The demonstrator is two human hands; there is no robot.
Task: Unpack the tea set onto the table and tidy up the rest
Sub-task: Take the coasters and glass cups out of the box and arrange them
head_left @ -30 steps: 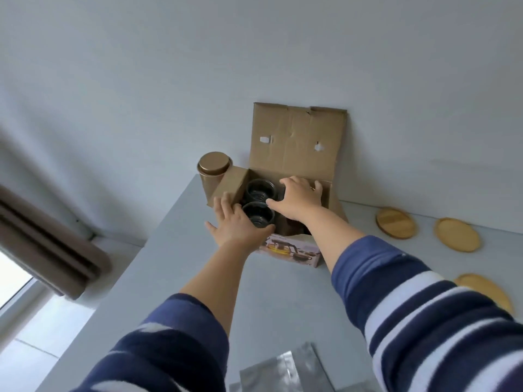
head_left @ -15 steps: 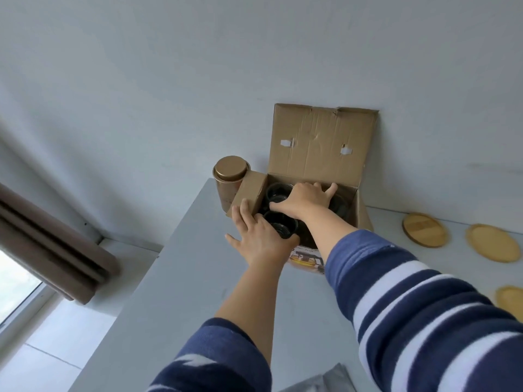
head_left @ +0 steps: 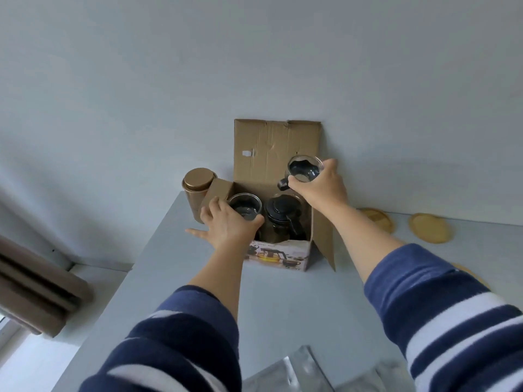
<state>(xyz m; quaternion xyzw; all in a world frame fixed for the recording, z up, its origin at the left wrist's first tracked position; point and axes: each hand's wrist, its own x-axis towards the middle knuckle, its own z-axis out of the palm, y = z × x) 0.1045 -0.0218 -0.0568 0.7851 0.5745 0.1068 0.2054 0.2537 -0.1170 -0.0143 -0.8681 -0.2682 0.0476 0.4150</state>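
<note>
An open cardboard box (head_left: 283, 256) stands at the far end of the grey table (head_left: 297, 301), its lid up against the wall. My right hand (head_left: 322, 188) holds a glass cup (head_left: 304, 168) with a black handle, lifted above the box. My left hand (head_left: 226, 224) grips a second glass cup (head_left: 244, 206) at the box's left side, just at the rim. Between them, inside the box, sits a glass teapot (head_left: 283, 219) with a black lid.
A bronze tin canister (head_left: 196, 190) stands left of the box by the wall. Round wooden coasters (head_left: 430, 227) lie on the table to the right. Silver foil bags (head_left: 288, 374) lie at the near edge. The table's left edge drops to the floor.
My right hand has lifted one glass cup up out of the box. My left hand has closed on the other cup. The teapot, hidden before, now shows.
</note>
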